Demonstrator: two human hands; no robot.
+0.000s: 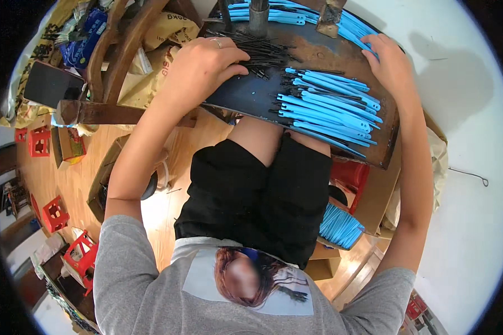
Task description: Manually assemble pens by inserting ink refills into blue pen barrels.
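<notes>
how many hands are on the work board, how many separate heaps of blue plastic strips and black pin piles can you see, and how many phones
Hands on the board: 2, the left hand on the black pin pile, the right hand at the far blue strips
Blue strip heaps: 3, near, far, lower box
Black pin pile: 1
Phone: 1
Total: 7

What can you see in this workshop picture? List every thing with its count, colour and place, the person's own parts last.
Work board: one, dark, on the lap.
Plastic strips: many, blue, on the board's right half.
More strips: a pile, blue, by the right thigh.
Thin pins: a heap, black, upper board.
Phone: one, black, far left.
Small stools: several, red, on the wooden floor.
Shorts: black.
Left hand: on the pins.
Right hand: on the strips.
</notes>
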